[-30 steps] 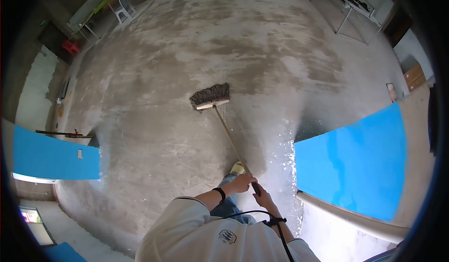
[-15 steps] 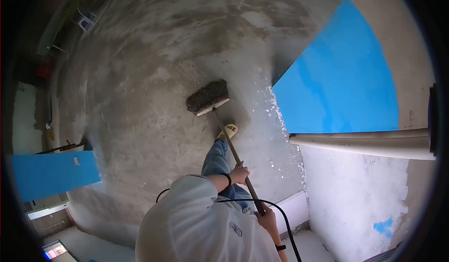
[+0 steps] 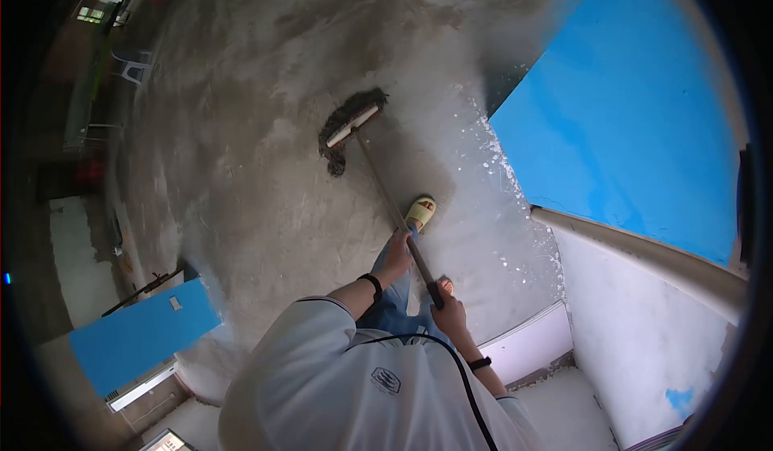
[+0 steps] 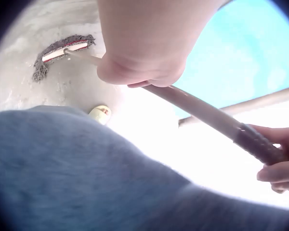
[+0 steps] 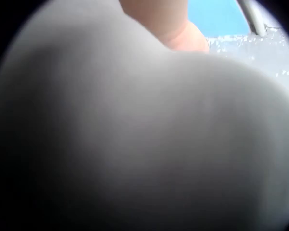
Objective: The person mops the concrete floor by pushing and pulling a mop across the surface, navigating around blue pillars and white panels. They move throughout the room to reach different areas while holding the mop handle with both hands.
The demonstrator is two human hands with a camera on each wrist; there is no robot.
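A long-handled mop with dark grey strands [image 3: 336, 121] and a pale bar lies head-down on the concrete floor in the head view. Its wooden handle [image 3: 377, 175] slants back towards me. My left hand [image 3: 397, 255] grips the handle partway along, and my right hand [image 3: 449, 316] holds the dark grip at its near end. The left wrist view has my left hand [image 4: 144, 48] large over the handle, with the right hand's curled fingers [image 4: 282, 168] at the dark sleeve. In the right wrist view pale blurred cloth [image 5: 144, 130] hides most of the hand.
A blue-painted wall [image 3: 628, 121] with a pale pipe [image 3: 644, 250] along it stands on the right. Another blue panel [image 3: 145, 334] is at lower left. My sandalled foot [image 3: 420, 212] is beside the handle. A white chair [image 3: 133, 68] stands far left.
The view has swung towards the blue wall. The mop head has turned and moved away from my foot. My left hand has gone farther down the handle from the right hand.
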